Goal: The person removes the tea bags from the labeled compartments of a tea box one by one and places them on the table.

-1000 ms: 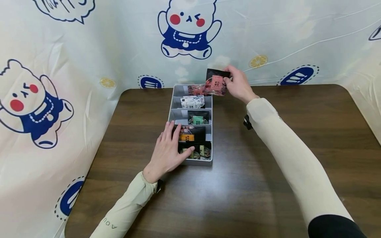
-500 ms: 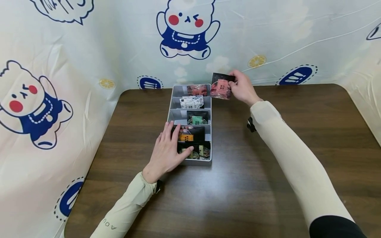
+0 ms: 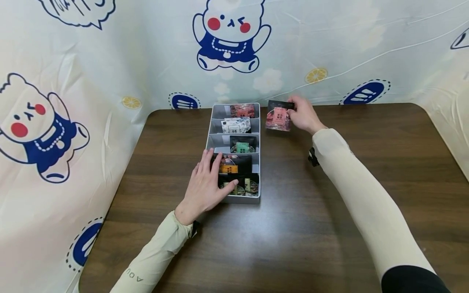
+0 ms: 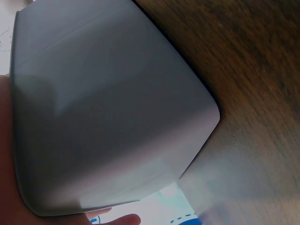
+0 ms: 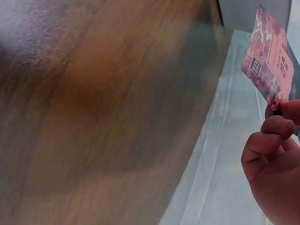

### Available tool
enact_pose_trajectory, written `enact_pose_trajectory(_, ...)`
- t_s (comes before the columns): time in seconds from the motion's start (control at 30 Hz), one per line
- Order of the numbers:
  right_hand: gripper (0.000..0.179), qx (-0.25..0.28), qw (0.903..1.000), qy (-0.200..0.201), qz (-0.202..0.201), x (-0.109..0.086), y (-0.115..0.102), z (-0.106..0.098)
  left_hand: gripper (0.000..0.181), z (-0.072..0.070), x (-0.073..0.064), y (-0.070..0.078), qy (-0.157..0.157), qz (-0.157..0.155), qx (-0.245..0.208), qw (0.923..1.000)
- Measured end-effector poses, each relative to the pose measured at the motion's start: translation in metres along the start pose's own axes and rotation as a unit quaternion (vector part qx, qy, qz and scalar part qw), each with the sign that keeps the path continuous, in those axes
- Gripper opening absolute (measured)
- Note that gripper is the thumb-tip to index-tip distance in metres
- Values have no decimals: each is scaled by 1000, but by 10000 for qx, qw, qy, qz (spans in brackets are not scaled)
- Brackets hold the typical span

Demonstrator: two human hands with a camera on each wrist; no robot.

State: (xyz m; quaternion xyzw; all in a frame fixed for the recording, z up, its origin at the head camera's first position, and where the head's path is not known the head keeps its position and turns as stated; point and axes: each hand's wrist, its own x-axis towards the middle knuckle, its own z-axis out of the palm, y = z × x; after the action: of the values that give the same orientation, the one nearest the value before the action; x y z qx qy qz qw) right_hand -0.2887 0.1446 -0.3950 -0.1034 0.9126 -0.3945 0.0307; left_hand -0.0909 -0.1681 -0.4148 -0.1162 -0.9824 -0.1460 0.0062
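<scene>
My right hand pinches the edge of a black and pink tea sachet, right of the box's far end. In the right wrist view the sachet shows a pink "black tea" label, with the right hand's fingers curled below it. A grey divided box stands lengthwise on the table. Over its near left side lies my left hand, fingers extended and thumb above the nearest compartment. The left wrist view is mostly filled by the box's grey outer wall.
In the box's compartments, from far to near, are a red sachet, white sachets, a green-labelled sachet, an orange-labelled sachet and yellow-green-labelled sachets. A printed curtain hangs behind the brown table.
My right hand has carried the tea sachet from over the box's far right corner to the right and nearer, clear of the rim. The left hand and box have stayed put.
</scene>
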Motion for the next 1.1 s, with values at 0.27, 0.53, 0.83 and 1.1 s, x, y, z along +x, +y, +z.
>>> enact_pose_trajectory(0.27,37,-297,9985,-429,174,-2,7,7,90,-1,-1,-1,2,-4,-20,10000)
enact_pose_trajectory(0.53,36,-272,9949,-879,424,-2,9,12,91,0,-1,-1,69,20,23,10000)
enact_pose_trajectory(0.83,39,-482,9907,-1156,526,-1,16,17,91,-1,-1,0,59,-7,-17,10000)
enact_pose_trajectory(1.1,38,-844,9860,-1316,584,-2,13,20,90,0,0,-1,58,-20,29,10000)
